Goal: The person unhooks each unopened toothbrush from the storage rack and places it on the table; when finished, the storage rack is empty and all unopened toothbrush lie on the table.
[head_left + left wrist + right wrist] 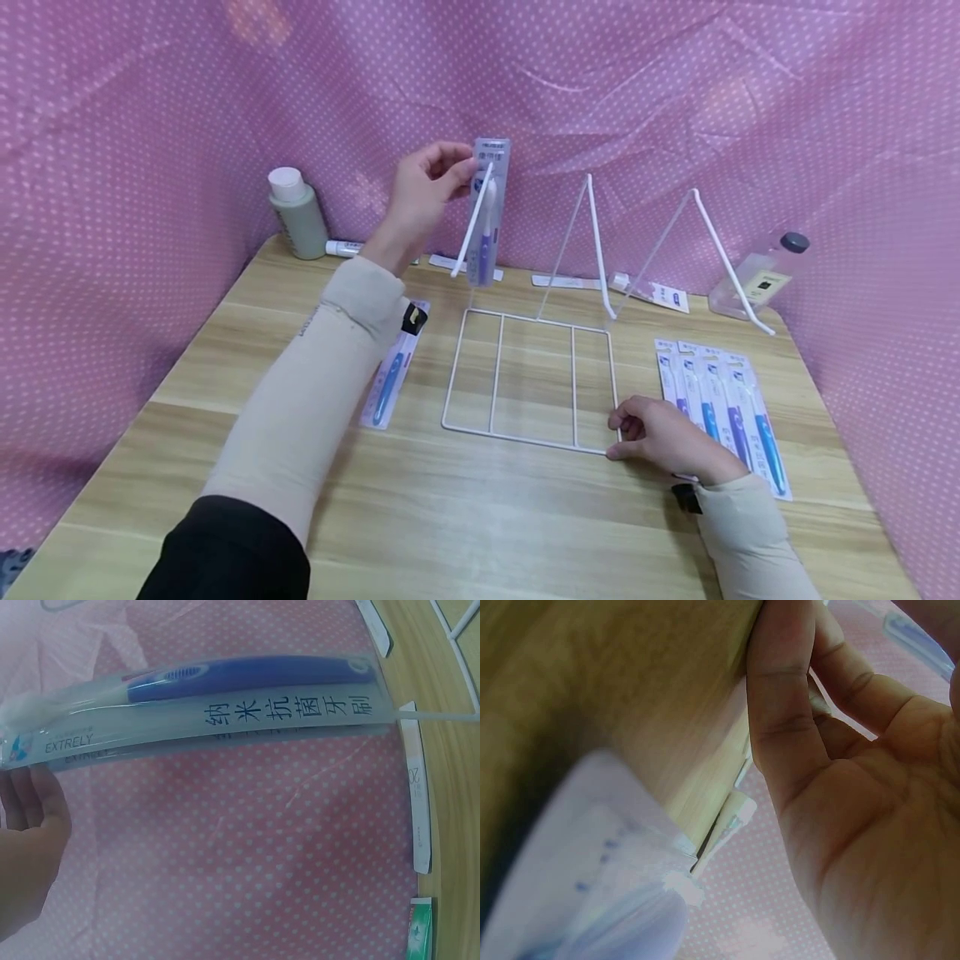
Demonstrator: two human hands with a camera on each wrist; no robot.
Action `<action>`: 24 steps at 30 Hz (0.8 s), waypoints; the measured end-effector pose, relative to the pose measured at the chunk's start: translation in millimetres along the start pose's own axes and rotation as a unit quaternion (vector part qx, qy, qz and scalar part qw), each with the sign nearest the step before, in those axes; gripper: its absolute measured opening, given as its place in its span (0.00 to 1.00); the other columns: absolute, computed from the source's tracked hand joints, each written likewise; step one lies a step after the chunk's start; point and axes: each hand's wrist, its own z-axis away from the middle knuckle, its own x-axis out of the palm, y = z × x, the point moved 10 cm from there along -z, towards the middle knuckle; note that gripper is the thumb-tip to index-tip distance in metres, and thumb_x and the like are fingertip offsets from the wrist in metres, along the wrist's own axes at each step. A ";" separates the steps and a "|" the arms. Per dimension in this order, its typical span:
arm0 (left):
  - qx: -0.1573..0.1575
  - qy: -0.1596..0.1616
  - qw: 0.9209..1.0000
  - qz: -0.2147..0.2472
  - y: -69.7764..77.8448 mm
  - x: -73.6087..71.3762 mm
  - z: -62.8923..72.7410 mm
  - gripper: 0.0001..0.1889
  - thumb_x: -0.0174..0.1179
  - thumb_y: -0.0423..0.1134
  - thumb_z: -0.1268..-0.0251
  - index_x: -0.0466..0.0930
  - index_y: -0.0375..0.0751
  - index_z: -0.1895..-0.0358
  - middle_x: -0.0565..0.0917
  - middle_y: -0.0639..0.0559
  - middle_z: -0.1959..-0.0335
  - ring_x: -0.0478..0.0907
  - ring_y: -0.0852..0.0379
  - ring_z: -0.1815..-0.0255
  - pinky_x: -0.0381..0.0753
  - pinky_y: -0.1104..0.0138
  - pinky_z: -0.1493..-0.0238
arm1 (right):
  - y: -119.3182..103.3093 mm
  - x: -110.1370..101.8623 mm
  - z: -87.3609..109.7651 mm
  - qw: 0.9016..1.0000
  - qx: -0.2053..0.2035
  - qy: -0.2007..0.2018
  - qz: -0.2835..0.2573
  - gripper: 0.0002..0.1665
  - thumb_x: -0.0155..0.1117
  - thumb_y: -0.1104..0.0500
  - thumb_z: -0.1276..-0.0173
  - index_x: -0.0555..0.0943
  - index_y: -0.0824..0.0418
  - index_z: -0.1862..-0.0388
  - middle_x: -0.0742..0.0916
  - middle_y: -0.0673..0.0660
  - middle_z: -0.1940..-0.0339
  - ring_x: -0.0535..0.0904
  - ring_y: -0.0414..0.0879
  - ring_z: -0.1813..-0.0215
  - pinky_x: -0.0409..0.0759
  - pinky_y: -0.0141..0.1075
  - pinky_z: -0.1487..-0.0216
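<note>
My left hand pinches the upper left edge of a packaged toothbrush with a purple handle. The pack hangs upright just behind the left prong of a white wire rack; whether the prong passes through it, I cannot tell. In the left wrist view the pack shows its lettering, and a second layer with the same print shows behind it. My right hand grips the front right corner of the rack's base, thumb and fingers about the wire. The right wrist view shows its palm and fingers.
Several packaged toothbrushes lie overlapped at the right, partly behind my right hand. A blue toothbrush pack lies by my left forearm. Along the back stand a green bottle and a clear bottle, with toothpaste tubes and slim boxes between.
</note>
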 end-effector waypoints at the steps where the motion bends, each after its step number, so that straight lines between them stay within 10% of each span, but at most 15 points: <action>1: 0.000 -0.002 1.000 0.004 0.1 0.8 0.4 0.11 0.67 0.36 0.28 0.85 0.41 0.47 0.85 0.51 0.54 0.83 0.54 0.52 0.83 0.62 0.39 | -0.2 -0.3 0.3 1.000 0.000 -0.001 0.000 0.19 0.84 0.52 0.41 0.83 0.56 0.58 0.85 0.47 0.67 0.79 0.41 0.63 0.77 0.32 0.60; 12: 0.014 -0.018 1.000 0.006 8.2 5.2 11.3 0.05 0.65 0.34 0.27 0.83 0.41 0.53 0.84 0.50 0.57 0.81 0.57 0.57 0.81 0.59 0.40 | -4.8 -3.9 4.1 1.000 -0.015 0.007 0.005 0.20 0.84 0.50 0.41 0.84 0.56 0.58 0.85 0.47 0.65 0.79 0.40 0.62 0.78 0.32 0.59; 24: 0.049 -0.058 0.997 -0.020 21.0 -0.9 58.7 0.04 0.62 0.32 0.24 0.82 0.37 0.52 0.81 0.50 0.59 0.78 0.57 0.59 0.83 0.69 0.52 | -5.8 -1.9 4.2 1.000 -0.019 0.001 0.001 0.20 0.84 0.50 0.41 0.84 0.57 0.58 0.85 0.47 0.66 0.79 0.40 0.62 0.78 0.33 0.60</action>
